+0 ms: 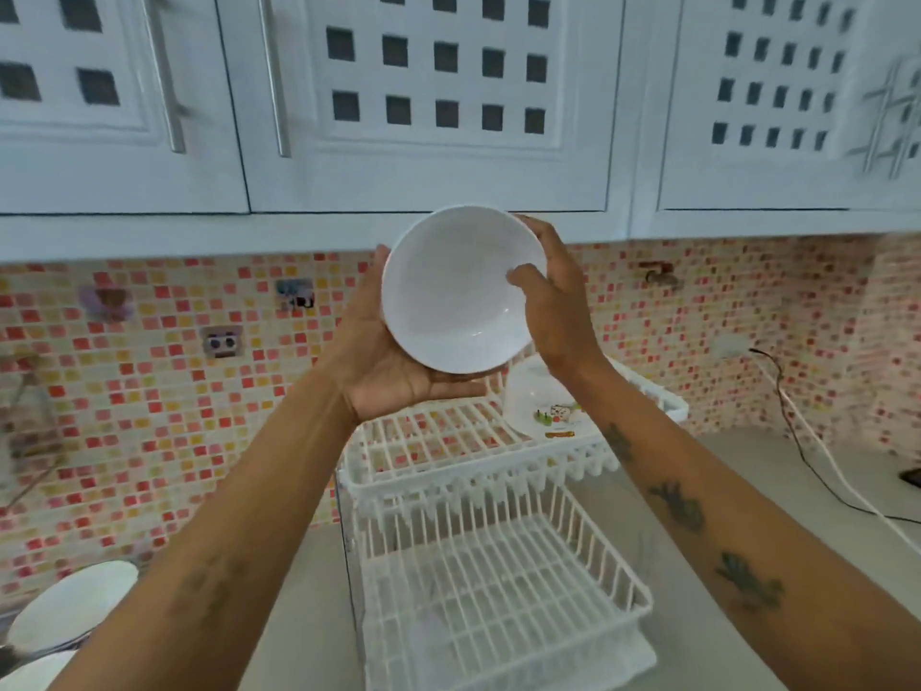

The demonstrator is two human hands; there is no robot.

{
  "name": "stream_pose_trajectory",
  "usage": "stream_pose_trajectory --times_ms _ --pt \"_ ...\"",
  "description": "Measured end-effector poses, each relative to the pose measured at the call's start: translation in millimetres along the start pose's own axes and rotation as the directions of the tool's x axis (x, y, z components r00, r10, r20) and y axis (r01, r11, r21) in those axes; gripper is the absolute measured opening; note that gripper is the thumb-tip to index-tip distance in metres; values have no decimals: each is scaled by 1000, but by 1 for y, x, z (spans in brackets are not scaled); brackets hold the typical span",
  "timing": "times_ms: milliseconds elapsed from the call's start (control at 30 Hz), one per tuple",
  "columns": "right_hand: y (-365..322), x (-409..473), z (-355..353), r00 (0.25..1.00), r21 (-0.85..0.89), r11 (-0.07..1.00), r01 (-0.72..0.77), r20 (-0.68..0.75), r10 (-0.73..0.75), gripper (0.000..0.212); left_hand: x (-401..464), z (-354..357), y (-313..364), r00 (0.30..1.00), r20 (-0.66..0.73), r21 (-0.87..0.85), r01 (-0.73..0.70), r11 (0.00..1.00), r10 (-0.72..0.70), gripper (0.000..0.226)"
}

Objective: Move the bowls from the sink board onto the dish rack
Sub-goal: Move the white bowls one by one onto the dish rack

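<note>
Both hands, left hand (398, 376) and right hand (553, 301), hold a white bowl (458, 291) above the dish rack (478, 461); one dish (538, 406) likely racked; more bowls (75, 605) wait at lower left.

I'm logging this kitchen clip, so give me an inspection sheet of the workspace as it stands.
Surface: grey counter, mostly bare.
Job's things: white bowl held up; two-tier white dish rack, a white dish on its upper tier; more white dishes at lower left.
Clutter: nothing seen.
Grips: left hand under the bowl, right hand on its rim.
Cables: black and white cables from a wall socket.
Surroundings: mosaic tiles, white cabinets.
</note>
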State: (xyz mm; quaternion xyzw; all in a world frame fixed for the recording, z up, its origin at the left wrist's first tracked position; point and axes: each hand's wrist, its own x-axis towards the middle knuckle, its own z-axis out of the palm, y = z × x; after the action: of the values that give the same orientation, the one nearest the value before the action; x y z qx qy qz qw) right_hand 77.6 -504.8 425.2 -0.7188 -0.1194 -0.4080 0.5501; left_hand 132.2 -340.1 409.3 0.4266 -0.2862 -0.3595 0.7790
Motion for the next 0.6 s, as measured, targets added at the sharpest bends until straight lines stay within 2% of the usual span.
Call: stream_pose_trajectory --times_ms 67,133,267,333,433,467,600 --pt "8 10 -20 993 -3 995 -96 75 96 41 13 12 -9 996 -60 30 -60 998 62 69" --pt "17 17 -39 972 -26 980 -198 121 200 43 30 20 -18 976 -151 159 -133 978 157 58" --pt "43 28 -69 916 -54 937 -345 200 348 31 69 20 -34 913 -300 446 -122 887 276 64" --pt "64 36 -77 896 -115 917 -383 196 399 46 89 22 -46 867 -357 569 -93 817 347 72" --pt "86 40 -79 848 -187 852 -488 131 514 87 111 19 -66 842 -288 781 -69 621 456 81" --pt "95 41 -80 830 -199 829 -522 102 548 94 118 17 -72 844 -276 825 -37 563 460 82" --pt "119 38 -80 806 -179 795 -579 18 592 75 137 12 -87 856 -286 895 78 439 430 90"
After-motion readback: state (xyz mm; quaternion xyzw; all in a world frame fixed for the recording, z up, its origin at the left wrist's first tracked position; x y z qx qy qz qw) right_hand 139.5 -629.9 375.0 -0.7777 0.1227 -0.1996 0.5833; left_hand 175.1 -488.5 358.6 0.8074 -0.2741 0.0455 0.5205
